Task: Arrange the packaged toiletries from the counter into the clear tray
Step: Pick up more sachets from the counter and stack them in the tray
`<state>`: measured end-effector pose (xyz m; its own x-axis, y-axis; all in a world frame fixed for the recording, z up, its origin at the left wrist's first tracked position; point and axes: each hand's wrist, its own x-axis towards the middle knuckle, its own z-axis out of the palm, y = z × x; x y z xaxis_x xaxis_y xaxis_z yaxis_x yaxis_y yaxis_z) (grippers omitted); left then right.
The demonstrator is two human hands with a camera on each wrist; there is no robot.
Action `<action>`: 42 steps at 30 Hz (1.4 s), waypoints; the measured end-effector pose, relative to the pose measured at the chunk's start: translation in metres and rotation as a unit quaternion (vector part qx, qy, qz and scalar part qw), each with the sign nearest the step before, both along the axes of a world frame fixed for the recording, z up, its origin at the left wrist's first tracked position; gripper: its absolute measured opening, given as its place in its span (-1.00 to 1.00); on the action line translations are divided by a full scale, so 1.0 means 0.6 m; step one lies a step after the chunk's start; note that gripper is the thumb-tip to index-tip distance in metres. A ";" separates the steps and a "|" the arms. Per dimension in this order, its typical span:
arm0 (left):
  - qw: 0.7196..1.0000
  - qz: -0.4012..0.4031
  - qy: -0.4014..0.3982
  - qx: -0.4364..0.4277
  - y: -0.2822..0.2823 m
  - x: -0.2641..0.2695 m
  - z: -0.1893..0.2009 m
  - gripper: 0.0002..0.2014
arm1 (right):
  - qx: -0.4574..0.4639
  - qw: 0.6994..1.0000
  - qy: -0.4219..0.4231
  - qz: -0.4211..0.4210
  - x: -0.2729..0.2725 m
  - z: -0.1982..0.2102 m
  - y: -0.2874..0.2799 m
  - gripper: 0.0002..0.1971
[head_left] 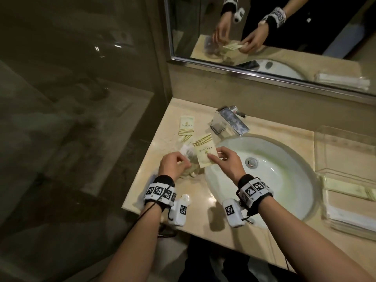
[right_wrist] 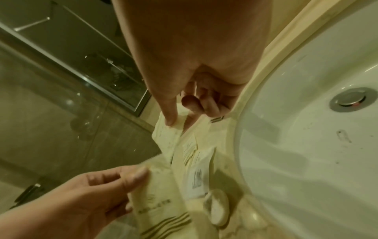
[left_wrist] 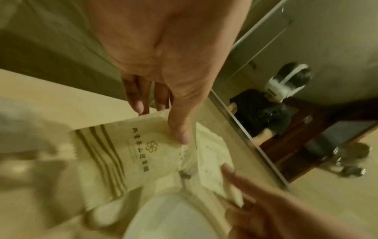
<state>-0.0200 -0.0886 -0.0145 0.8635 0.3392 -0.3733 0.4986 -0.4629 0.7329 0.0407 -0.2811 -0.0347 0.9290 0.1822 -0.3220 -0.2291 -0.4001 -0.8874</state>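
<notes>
The left hand (head_left: pixel 174 163) was curled at the left of the sink (head_left: pixel 289 202), its grip pinching a cream packet (left_wrist: pixel 114 160) with thumb on top, over a small heap of packaged toiletries (head_left: pixel 188 154) on the counter (head_left: pixel 205 212). Just to its right, the right hand (head_left: pixel 228 162) held a narrow pinch grip on the near edge of a second cream packet (head_left: pixel 204 153), raised above the counter. Farther back lay a third packet (head_left: pixel 186 125), left of the faucet (head_left: pixel 231 121). The clear tray (head_left: pixel 333 151) stood well apart at the far right, beyond the sink, another clear tray (head_left: pixel 345 224) nearer.
</notes>
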 end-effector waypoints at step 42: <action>0.975 -0.097 -0.008 -0.199 -0.647 0.114 0.022 -0.49 | -0.206 0.954 0.108 -0.189 -0.050 -0.052 -0.768 -0.44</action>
<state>0.0483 -0.4770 -0.0011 0.9039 -0.0002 -0.4278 0.4168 -0.2249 0.8807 0.0109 -0.7421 -0.0657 0.8076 -0.3352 -0.4853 -0.5852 -0.5578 -0.5886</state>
